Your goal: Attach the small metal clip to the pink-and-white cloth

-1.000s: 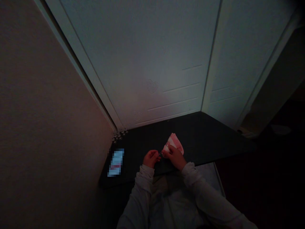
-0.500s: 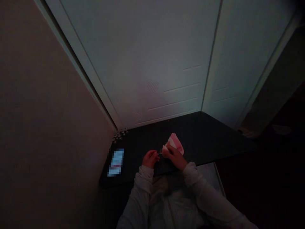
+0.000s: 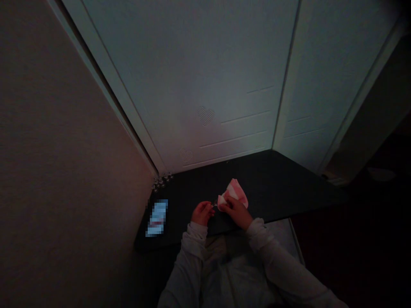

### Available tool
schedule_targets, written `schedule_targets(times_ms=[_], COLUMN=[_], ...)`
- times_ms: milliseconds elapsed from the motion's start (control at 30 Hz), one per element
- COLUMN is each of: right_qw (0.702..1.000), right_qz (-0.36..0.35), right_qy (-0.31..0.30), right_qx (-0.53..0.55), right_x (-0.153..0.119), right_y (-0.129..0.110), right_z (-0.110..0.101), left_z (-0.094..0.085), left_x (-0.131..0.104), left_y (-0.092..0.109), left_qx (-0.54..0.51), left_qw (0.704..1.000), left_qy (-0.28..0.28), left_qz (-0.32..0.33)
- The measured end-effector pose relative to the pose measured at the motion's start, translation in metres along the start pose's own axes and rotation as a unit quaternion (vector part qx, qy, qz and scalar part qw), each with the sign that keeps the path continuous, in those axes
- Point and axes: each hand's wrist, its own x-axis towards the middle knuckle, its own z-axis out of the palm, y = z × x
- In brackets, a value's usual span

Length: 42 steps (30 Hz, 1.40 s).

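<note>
My right hand (image 3: pixel 236 211) is closed on a pink and white cloth (image 3: pixel 239 191), whose loose part fans out above my fingers. Just to its left, my left hand (image 3: pixel 202 213) pinches a small, shiny, clear or metallic piece (image 3: pixel 214 205) that reaches to the edge of the cloth. The piece is too small and dim for me to name. Both hands are close together over the near edge of a dark table (image 3: pixel 272 184).
A phone-like lit screen (image 3: pixel 157 218), blurred into blocks, lies at the table's left end. Several small shiny objects (image 3: pixel 161 182) stand in the far left corner. White panels (image 3: pixel 205 64) with heart patterns rise behind the table, and a wall (image 3: pixel 64 171) borders the left.
The hands, cloth and small piece stay almost in the same place. The cloth's edge by the left hand has shifted very slightly.
</note>
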Motion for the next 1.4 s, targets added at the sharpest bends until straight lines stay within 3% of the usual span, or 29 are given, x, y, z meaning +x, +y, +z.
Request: schedule_targets(times_ms=[1400], right_qw=[1.0], right_qz=[-0.009], right_qy=[-0.006], right_qx=[-0.01], right_x=[-0.0013], right_y=[-0.0015], right_z=[0.0008], left_z=[-0.0022], left_x=[0.0017], left_y=[-0.0011], left_qx=[0.001], left_qw=[1.0], left_qy=[-0.01], left_qz=[0.003])
